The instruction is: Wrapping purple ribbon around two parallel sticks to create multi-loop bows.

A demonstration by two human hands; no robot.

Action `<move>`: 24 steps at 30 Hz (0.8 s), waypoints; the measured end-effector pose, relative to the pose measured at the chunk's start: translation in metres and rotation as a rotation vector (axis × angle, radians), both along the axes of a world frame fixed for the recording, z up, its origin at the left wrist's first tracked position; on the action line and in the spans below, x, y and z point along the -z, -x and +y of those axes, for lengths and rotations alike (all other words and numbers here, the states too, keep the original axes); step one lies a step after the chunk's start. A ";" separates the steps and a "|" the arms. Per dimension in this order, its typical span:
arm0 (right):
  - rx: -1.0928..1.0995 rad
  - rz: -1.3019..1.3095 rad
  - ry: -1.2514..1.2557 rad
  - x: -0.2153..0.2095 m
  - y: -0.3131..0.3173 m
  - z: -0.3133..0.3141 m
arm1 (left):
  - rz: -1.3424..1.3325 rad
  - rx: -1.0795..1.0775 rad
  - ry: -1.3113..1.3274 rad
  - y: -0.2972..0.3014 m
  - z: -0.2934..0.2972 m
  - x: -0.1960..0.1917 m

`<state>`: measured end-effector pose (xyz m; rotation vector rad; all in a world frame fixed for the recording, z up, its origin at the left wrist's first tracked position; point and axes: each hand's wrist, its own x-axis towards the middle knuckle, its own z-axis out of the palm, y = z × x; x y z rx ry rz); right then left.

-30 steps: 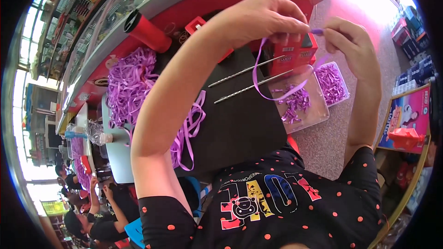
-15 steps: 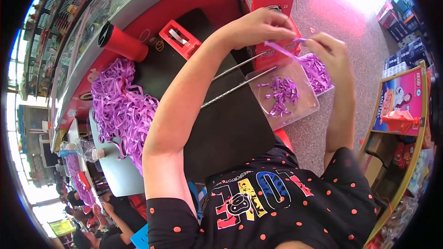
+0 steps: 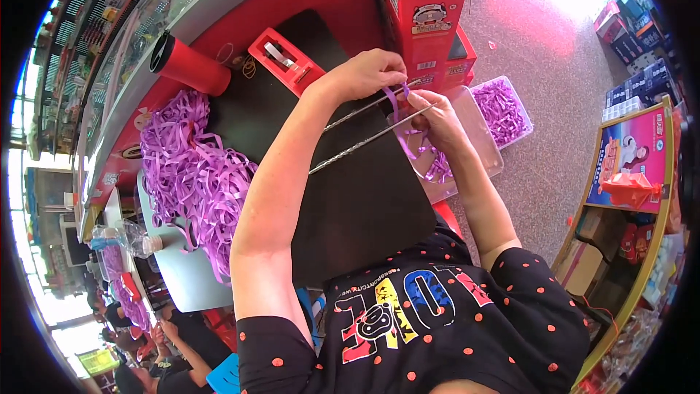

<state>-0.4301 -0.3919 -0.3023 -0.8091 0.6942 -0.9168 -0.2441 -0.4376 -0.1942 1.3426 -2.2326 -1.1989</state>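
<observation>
My left hand (image 3: 375,74) is closed in a pinch on a purple ribbon (image 3: 394,106), just above the tips of two thin metal rods. My right hand (image 3: 437,120) grips the same ribbon close by, its fingers closed beside the tip of the lower, twisted rod (image 3: 357,146). The upper rod (image 3: 354,115) passes just under my left fingers. A loose end of ribbon hangs down between the hands. Beneath my right hand, a clear plastic tray (image 3: 487,147) holds short purple pieces (image 3: 439,168), partly hidden by my wrist.
A big heap of purple ribbons (image 3: 197,182) lies at the left of the black tabletop (image 3: 350,211). Behind it stand a red tumbler (image 3: 193,69) and a red tape dispenser (image 3: 284,60). A red carton (image 3: 430,29) rises beyond my hands. Right of the tray sits a container of purple pieces (image 3: 503,109).
Both hands have come down and nearer, from over the carton and tray to the rod tips. They are closer together, and the ribbon stretched between them now hangs at the rods.
</observation>
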 end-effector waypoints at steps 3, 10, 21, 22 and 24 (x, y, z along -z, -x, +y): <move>0.135 0.033 0.104 -0.006 0.001 0.001 | 0.075 0.060 -0.025 0.007 -0.004 -0.016; 0.160 0.294 0.385 -0.005 0.029 -0.013 | -0.072 0.201 0.121 0.043 -0.015 -0.025; 0.140 0.178 0.396 -0.012 0.037 -0.013 | -0.052 0.157 0.083 0.028 -0.024 -0.015; 0.125 0.210 0.324 -0.014 0.032 -0.009 | -0.101 0.135 0.061 0.022 -0.023 -0.010; 0.084 0.273 0.292 -0.006 0.026 -0.008 | -0.153 0.114 0.037 0.016 -0.016 -0.010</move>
